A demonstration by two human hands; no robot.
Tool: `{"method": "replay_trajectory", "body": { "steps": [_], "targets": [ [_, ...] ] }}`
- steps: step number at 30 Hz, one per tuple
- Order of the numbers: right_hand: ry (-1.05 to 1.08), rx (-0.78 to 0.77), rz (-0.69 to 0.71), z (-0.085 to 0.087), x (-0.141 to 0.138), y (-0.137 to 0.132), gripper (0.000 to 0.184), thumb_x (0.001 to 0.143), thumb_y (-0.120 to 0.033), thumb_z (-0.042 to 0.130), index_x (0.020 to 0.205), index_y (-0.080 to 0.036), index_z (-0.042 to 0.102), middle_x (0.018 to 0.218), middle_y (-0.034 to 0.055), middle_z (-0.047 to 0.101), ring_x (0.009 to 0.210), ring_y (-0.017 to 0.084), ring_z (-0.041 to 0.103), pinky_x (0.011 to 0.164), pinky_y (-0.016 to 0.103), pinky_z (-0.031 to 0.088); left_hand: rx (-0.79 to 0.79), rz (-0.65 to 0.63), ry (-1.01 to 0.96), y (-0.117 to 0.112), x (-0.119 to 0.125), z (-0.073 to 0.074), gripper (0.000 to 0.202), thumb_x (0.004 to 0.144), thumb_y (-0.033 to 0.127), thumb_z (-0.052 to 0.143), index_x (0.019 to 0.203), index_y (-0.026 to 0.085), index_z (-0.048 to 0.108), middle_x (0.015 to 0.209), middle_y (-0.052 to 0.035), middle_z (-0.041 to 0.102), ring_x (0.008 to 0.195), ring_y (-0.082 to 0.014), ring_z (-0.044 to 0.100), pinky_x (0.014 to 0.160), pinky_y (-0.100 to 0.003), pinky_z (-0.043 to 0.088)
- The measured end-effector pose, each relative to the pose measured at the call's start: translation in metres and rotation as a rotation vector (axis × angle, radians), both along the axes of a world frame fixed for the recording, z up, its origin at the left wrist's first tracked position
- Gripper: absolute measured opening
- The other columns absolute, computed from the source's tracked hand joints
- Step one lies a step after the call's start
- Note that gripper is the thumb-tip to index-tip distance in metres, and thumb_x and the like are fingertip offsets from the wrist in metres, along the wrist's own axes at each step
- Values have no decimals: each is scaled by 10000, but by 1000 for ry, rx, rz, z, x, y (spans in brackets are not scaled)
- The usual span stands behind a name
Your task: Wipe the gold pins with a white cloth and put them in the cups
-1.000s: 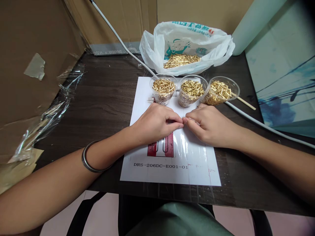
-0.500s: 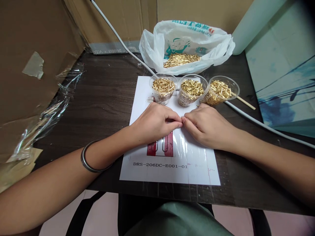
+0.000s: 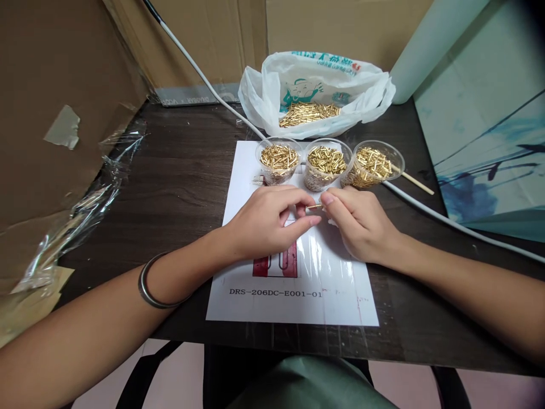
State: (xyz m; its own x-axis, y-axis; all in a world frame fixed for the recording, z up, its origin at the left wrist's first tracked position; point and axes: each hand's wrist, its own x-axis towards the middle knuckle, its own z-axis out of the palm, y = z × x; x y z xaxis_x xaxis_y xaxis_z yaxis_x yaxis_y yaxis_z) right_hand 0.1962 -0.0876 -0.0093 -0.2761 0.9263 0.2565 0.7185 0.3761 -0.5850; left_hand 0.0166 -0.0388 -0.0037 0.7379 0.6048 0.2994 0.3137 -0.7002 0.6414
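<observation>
My left hand (image 3: 266, 221) and my right hand (image 3: 355, 221) meet over a white printed sheet (image 3: 298, 295) taped under clear film on the dark table (image 3: 183, 170). A thin gold pin (image 3: 315, 207) runs between the fingertips of both hands. My right hand pinches its right end; my left hand's fingers are curled around its left end. A red drawing (image 3: 276, 264) on the sheet shows below my left hand. Three clear cups of gold pins, left cup (image 3: 279, 160), middle cup (image 3: 327, 163) and right cup (image 3: 371, 163), stand just beyond my hands.
A white plastic bag (image 3: 315, 91) holding more gold pins lies behind the cups. A white cable (image 3: 447, 218) crosses the table from back left to right. Crumpled clear film (image 3: 80, 210) and cardboard are at the left. A wooden stick (image 3: 415, 182) lies by the right cup.
Both hands have lifted slightly off the sheet and moved toward the cups. The gold pin now shows between the fingertips, and my left fingers have loosened.
</observation>
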Motion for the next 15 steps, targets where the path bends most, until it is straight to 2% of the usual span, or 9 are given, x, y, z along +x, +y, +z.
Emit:
{"method": "replay_trajectory", "body": {
  "steps": [5, 10, 15],
  "targets": [
    [95, 20, 45, 1, 2, 0, 366, 943, -279, 282, 614, -155, 387, 562, -11, 413, 540, 79, 364, 572, 261, 271, 0, -23, -27, -1, -1, 4, 168, 852, 218, 495, 848, 132, 639, 685, 2, 583, 601, -71, 476, 576, -208, 371],
    [162, -19, 83, 1, 2, -1, 362, 942, -294, 294, 636, -150, 425, 575, -8, 424, 535, 72, 376, 545, 253, 298, 25, -41, -100, 1, -1, 4, 173, 857, 196, 491, 870, 118, 645, 742, -21, 620, 660, -81, 521, 626, -214, 405],
    [325, -4, 0, 0, 3, -6, 309, 931, -268, 341, 703, -154, 516, 661, 1, 548, 605, 72, 493, 604, 243, 378, 73, 30, -150, 1, -1, 4, 145, 817, 197, 532, 801, 115, 651, 671, -27, 609, 587, -86, 519, 555, -222, 398]
  ]
}}
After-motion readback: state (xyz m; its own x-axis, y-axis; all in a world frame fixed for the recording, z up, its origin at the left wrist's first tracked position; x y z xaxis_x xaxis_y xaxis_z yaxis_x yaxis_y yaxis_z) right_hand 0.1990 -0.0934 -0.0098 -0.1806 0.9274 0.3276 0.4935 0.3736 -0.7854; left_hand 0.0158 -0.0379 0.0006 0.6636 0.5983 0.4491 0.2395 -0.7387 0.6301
